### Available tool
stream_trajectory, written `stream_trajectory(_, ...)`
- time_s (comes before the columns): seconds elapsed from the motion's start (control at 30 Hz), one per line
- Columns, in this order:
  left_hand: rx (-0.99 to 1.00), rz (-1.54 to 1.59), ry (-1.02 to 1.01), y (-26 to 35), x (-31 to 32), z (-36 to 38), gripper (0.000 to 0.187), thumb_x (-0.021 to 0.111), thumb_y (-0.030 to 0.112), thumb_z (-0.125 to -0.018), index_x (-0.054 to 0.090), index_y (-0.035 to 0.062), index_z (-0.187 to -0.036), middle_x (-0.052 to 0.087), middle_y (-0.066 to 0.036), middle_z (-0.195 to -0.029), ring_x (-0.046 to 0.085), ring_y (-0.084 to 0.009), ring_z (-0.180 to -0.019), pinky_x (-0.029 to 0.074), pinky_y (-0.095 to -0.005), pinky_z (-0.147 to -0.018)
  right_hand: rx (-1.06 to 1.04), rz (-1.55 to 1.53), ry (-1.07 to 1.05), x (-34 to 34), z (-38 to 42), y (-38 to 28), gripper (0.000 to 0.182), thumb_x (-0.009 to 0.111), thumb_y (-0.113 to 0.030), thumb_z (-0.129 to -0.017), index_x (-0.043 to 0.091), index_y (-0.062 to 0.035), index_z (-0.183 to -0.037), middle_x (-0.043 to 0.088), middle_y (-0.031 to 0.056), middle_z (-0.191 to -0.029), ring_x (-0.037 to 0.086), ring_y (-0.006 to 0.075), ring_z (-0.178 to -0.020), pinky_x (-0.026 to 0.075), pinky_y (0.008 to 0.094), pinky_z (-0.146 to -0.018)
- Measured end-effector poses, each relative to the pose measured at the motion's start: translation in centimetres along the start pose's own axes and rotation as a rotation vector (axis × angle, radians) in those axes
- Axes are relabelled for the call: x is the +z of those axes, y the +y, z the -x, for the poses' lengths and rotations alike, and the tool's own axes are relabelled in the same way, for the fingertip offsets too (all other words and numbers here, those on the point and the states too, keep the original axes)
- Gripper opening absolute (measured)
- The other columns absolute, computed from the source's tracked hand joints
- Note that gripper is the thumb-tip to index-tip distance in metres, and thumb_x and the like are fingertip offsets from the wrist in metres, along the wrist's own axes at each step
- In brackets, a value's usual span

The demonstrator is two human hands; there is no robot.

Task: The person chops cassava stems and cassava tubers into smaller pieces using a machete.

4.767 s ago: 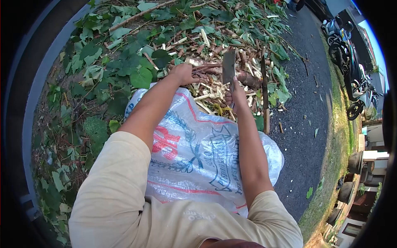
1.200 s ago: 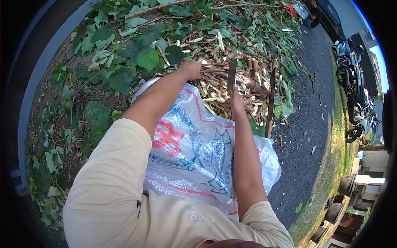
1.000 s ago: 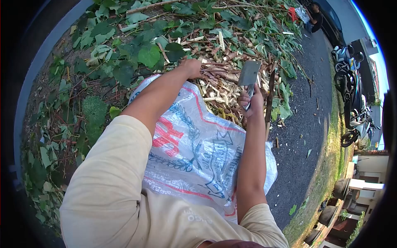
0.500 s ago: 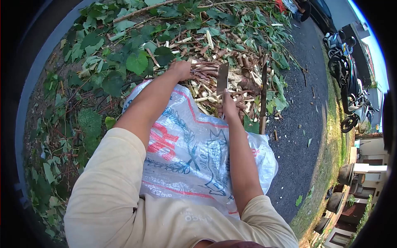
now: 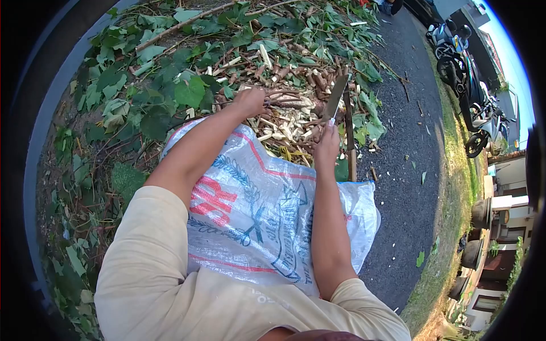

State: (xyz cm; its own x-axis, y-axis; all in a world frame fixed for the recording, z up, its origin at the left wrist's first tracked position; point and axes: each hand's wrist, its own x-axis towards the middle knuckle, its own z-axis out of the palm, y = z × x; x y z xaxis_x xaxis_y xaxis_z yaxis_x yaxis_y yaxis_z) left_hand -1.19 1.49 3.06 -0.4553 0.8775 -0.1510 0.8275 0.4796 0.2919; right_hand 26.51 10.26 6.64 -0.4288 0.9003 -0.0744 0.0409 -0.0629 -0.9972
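My left hand point(image 5: 250, 103) is closed around a bundle of thin brown stems point(image 5: 284, 99) that point to the right over the pile. In my right hand point(image 5: 327, 142) is the handle of a cleaver-like knife point(image 5: 335, 98), its blade raised and tilted to the upper right. Beneath the stems lies a heap of chopped pale and brown stem pieces point(image 5: 284, 128). A second long dark blade with a wooden handle point(image 5: 351, 162) rests just right of the knife. Over my lap spreads a white woven sack point(image 5: 256, 199) with red and blue print.
Green leaves point(image 5: 189, 91) and long branches cover the ground at left and top. To the right run an asphalt strip point(image 5: 406, 187) and grass point(image 5: 452, 187). Motorcycles point(image 5: 478, 113) stand beyond, near large pots point(image 5: 472, 254). Part of a person point(image 5: 391, 7) shows at the top.
My right hand has moved up and to the right, and the knife blade now tilts away from the stems. My left hand still grips the bundle. The whole view has shifted slightly.
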Motion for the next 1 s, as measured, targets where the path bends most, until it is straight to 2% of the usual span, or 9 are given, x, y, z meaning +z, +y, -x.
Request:
stream_trajectory(0.1, -0.081, 0.055, -0.063, -0.6, -0.7, 0.2, 0.064, 0.088, 0.050, -0.083, 0.074, -0.0031, -0.116, 0.075, -0.023, -0.121, 0.073, -0.0387, -0.111, 0.059, -0.0469, -0.096, -0.119, -0.026, -0.075, 2.2, 2.0, -1.4, 0.033, 0.045, -0.036, -0.115, 0.056, -0.0061, -0.106, 0.047, -0.0018, -0.070, 0.043, 0.0050, -0.056, 0.033, 0.0244, -0.047)
stream_trajectory(0.23, -0.061, 0.002, -0.091, -0.8, -0.1, -0.2, 0.073, 0.086, 0.060, -0.081, 0.075, -0.0019, -0.118, 0.074, -0.022, -0.123, 0.072, -0.0366, -0.115, 0.058, -0.0460, -0.099, -0.074, 0.522, -0.254, 4.1, -0.3, 4.5, 0.059, 0.035, -0.049, -0.114, 0.062, 0.0038, -0.108, 0.065, 0.0286, -0.090, 0.063, 0.0477, -0.093, 0.048, 0.0526, -0.088)
stream_trajectory(0.43, -0.021, 0.083, -0.057, -2.5, 1.2, -0.8, 0.089, 0.082, 0.065, -0.079, 0.062, 0.0022, -0.139, 0.072, -0.023, -0.126, 0.070, -0.0386, -0.116, 0.055, -0.0491, -0.101, 0.035, 0.622, -0.321, 4.7, -1.2, 7.2, 0.072, 0.033, -0.058, -0.112, 0.068, 0.0054, -0.105, 0.068, 0.0333, -0.101, 0.064, 0.0524, -0.103, 0.046, 0.0560, -0.092)
stream_trajectory(0.47, -0.096, 0.034, -0.046, -2.3, 0.7, -0.4, 0.106, 0.083, 0.065, -0.079, 0.044, 0.0000, -0.154, 0.069, -0.025, -0.133, 0.068, -0.0403, -0.120, 0.054, -0.0499, -0.103, -0.014, 0.617, -0.289, 4.7, -1.7, 7.9, 0.071, 0.037, -0.059, -0.111, 0.062, 0.0047, -0.093, 0.061, 0.0170, -0.074, 0.062, 0.0305, -0.070, 0.048, 0.0465, -0.071)
stream_trajectory(0.5, -0.096, 0.027, -0.049, -1.6, -1.0, 1.0, 0.106, 0.083, 0.065, -0.079, 0.044, 0.0000, -0.154, 0.069, -0.025, -0.133, 0.068, -0.0403, -0.120, 0.054, -0.0499, -0.103, -0.012, 0.611, -0.288, 4.6, -1.8, 8.0, 0.071, 0.037, -0.059, -0.111, 0.062, 0.0047, -0.093, 0.061, 0.0170, -0.074, 0.062, 0.0305, -0.070, 0.048, 0.0465, -0.071)
stream_trajectory(0.63, -0.152, -0.269, -0.062, -1.4, -0.3, 4.7, 0.095, 0.073, 0.058, -0.093, 0.034, -0.0011, -0.156, 0.069, -0.026, -0.130, 0.068, -0.0436, -0.119, 0.054, -0.0519, -0.101, -0.019, 0.620, -0.300, 4.2, -1.6, 7.5, 0.071, 0.036, -0.059, -0.112, 0.061, 0.0049, -0.092, 0.061, 0.0173, -0.073, 0.062, 0.0325, -0.071, 0.048, 0.0463, -0.073)
stream_trajectory(0.7, -0.126, -0.190, -0.055, -2.4, 1.3, 4.1, 0.075, 0.064, 0.051, -0.101, 0.041, -0.0013, -0.149, 0.071, -0.024, -0.127, 0.069, -0.0431, -0.118, 0.055, -0.0514, -0.099, -0.021, 0.682, -0.323, 4.3, -1.2, 6.5, 0.074, 0.032, -0.059, -0.112, 0.067, 0.0057, -0.104, 0.068, 0.0332, -0.100, 0.062, 0.0541, -0.102, 0.046, 0.0566, -0.092)
stream_trajectory(0.87, -0.061, -0.199, 0.024, -3.8, 4.3, 1.8, 0.062, 0.058, 0.055, -0.104, 0.049, 0.0002, -0.130, 0.077, -0.021, -0.108, 0.075, -0.0376, -0.106, 0.058, -0.0490, -0.091, 0.062, 0.371, -0.300, 3.7, -1.2, 1.1, 0.061, 0.042, -0.054, -0.112, 0.063, -0.0005, -0.091, 0.054, 0.0038, -0.064, 0.056, 0.0157, -0.056, 0.044, 0.0355, -0.055)
stream_trajectory(1.0, -0.063, -0.193, -0.022, -3.6, 3.6, 1.8, 0.058, 0.056, 0.057, -0.105, 0.050, 0.0023, -0.125, 0.077, -0.021, -0.108, 0.076, -0.0365, -0.104, 0.060, -0.0460, -0.088, -0.107, -0.075, -0.249, 5.3, 1.0, -14.3, 0.050, 0.043, -0.051, -0.113, 0.056, -0.0064, -0.095, 0.045, -0.0014, -0.069, 0.041, 0.0065, -0.057, 0.033, 0.0249, -0.050)
